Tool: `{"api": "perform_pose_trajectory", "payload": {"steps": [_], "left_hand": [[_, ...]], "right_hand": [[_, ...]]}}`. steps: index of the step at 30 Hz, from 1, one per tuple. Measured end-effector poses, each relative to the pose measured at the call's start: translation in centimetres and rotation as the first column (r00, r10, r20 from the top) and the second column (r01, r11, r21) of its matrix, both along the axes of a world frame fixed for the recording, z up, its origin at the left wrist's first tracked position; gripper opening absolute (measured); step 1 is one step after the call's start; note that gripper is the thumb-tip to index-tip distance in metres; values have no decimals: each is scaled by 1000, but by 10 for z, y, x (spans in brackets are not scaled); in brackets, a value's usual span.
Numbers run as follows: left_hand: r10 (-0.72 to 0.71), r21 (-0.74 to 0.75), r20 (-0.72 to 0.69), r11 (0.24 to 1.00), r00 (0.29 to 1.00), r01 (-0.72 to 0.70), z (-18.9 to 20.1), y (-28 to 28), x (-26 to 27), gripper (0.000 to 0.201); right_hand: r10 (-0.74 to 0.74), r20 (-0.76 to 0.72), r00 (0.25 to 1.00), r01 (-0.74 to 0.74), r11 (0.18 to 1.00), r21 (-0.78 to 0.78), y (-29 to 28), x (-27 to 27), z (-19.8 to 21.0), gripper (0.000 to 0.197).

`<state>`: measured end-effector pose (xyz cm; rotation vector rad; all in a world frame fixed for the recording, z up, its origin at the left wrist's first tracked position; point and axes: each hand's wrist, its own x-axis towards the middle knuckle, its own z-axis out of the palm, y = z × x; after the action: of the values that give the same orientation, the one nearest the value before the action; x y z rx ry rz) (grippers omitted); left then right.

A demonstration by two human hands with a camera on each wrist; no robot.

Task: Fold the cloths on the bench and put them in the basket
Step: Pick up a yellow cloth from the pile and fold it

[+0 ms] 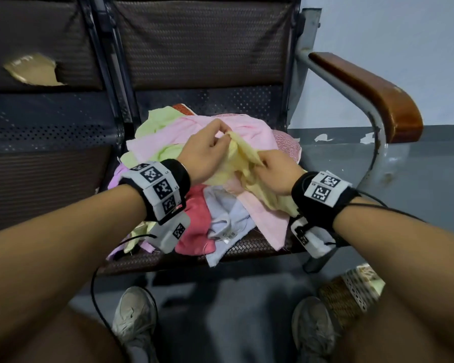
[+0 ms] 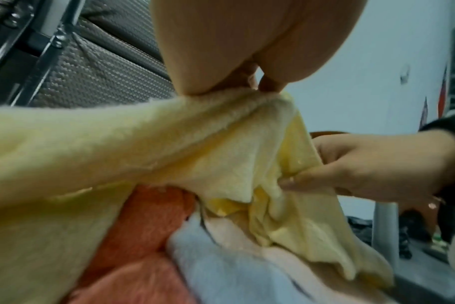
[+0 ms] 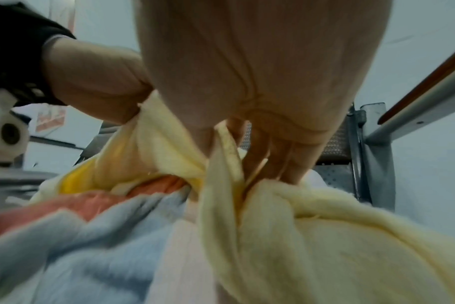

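Observation:
A heap of cloths lies on the bench seat: pink, light green, red, pale blue and several more. Above the heap both hands hold a crumpled yellow cloth. My left hand pinches its upper edge, shown close up as the yellow cloth bunched under the fingertips. My right hand grips the lower part of the yellow cloth, fingers curled into the fabric. A woven basket stands on the floor at the lower right, with a light cloth inside.
The bench has dark woven backrests and a brown wooden armrest on a grey metal frame at the right. A torn seat back is at the left. My shoes stand on the grey floor below the seat.

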<state>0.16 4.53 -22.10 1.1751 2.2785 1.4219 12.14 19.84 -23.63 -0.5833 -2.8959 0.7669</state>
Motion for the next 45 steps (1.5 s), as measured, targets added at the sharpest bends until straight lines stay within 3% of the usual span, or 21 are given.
{"api": "perform_pose_trajectory", "payload": {"steps": [2, 5, 6, 8, 10, 12, 14, 15, 19, 22, 25, 28, 30, 31, 32, 34, 36, 40, 42, 44, 45], "left_hand": [[-18, -68, -13, 998, 1000, 17, 7, -5, -8, 24], [-7, -304, -405, 944, 914, -128, 3, -13, -21, 24], [42, -289, -467, 937, 883, -198, 3, -15, -24, 22], [174, -227, -434, 929, 884, -294, 5, -15, -28, 24], [342, -197, -228, 901, 912, -387, 12, -9, -29, 33], [438, -129, 190, 898, 879, -420, 20, 0, -27, 35], [293, -1, 600, 931, 744, -365, 29, 12, -21, 36], [178, 79, 711, 941, 681, -328, 34, 17, -16, 39], [-185, 315, 835, 933, 519, -174, 51, 31, -1, 46], [-350, 416, 867, 900, 355, -130, 55, 34, 2, 48], [-288, 399, 873, 886, 393, -236, 54, 33, -3, 27], [7, 248, 848, 878, 530, -409, 48, 30, -14, 25], [231, 90, 694, 912, 682, -400, 43, 26, -22, 30], [303, 20, 593, 921, 746, -389, 40, 24, -26, 34], [357, -19, 508, 914, 784, -404, 36, 22, -30, 34], [404, -14, 466, 893, 787, -451, 30, 16, -38, 30], [384, 20, 528, 886, 757, -463, 26, 13, -43, 27], [272, 103, 656, 892, 704, -440, 24, 12, -42, 33], [175, 215, 696, 875, 696, -435, 25, 10, -40, 29], [122, 301, 762, 803, 636, -514, 30, 8, -41, 25], [117, 320, 783, 767, 611, -557, 33, 7, -45, 25]], "right_hand": [[-187, -176, 967, 155, 972, -178, 8, -2, 10, 21], [-427, -354, 832, 278, 874, -399, 19, 0, 32, 25], [-463, -375, 803, 292, 855, -429, 23, 2, 35, 23], [-464, -376, 802, 320, 866, -385, 30, 7, 35, 13], [-410, -342, 846, 335, 906, -257, 32, 14, 33, 6], [-365, -321, 874, 325, 930, -172, 31, 18, 33, 17], [-270, -330, 904, 227, 960, -162, 25, 21, 37, 27], [-201, -343, 918, 151, 974, -167, 20, 21, 40, 31], [-6, -452, 892, -98, 973, -208, -4, 21, 45, 6], [57, -531, 845, -196, 958, -208, -10, 21, 48, 19], [287, -366, 885, -334, 940, -69, -11, 23, 43, 17], [439, 66, 896, -440, 898, 0, -6, 27, 29, 18], [327, 310, 893, -371, 924, 95, 1, 29, 21, 23], [228, 338, 913, -288, 948, 139, 5, 28, 19, 28], [127, 296, 947, -183, 968, 169, 9, 27, 18, 34], [-73, 33, 997, 67, 988, 141, 16, 23, 22, 44], [-228, -258, 939, 221, 974, -56, 21, 20, 28, 47], [-420, -455, 785, 179, 858, -482, 16, 9, 38, 46], [-355, -483, 800, 76, 859, -506, 12, 6, 45, 40], [-90, -414, 906, -49, 948, -313, 13, 8, 49, 23], [47, -286, 957, -94, 984, -154, 15, 10, 48, 18]]}}
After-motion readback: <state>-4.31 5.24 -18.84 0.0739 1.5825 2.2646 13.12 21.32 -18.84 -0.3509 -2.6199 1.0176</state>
